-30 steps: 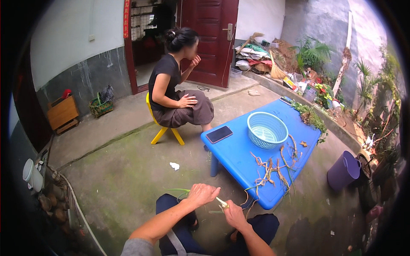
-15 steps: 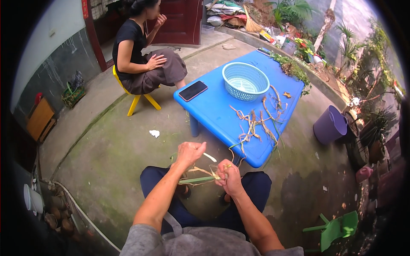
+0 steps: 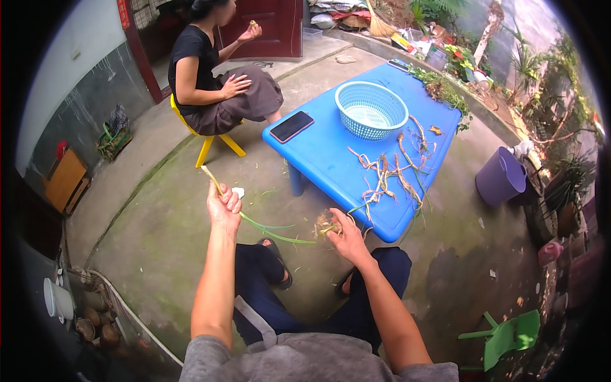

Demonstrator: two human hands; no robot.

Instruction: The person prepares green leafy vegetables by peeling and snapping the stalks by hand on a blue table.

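Raised over the ground on the left, my left hand (image 3: 224,205) is closed around a spring onion (image 3: 256,225). Its pale end points up and away, and its thin green leaves trail toward my right hand. My right hand (image 3: 349,239), beside the table's near corner, pinches a tangled clump of dry peelings and roots (image 3: 324,224). Several brownish, unpeeled spring onions (image 3: 382,178) lie loosely on the blue table (image 3: 316,167). Behind them stands a light blue plastic colander (image 3: 371,130); its visible bottom has nothing on it.
A phone (image 3: 292,127) lies at the table's left corner, and leafy greens (image 3: 439,88) at its far right edge. A person (image 3: 197,89) sits on a yellow chair (image 3: 205,151) at left. A purple bucket (image 3: 501,175) and a green chair (image 3: 511,340) stand on the right.
My hands have moved apart; the left went up and left with the spring onion, leaving the peelings in my right. The seated person's raised hand moved away from the head, showing a small item.
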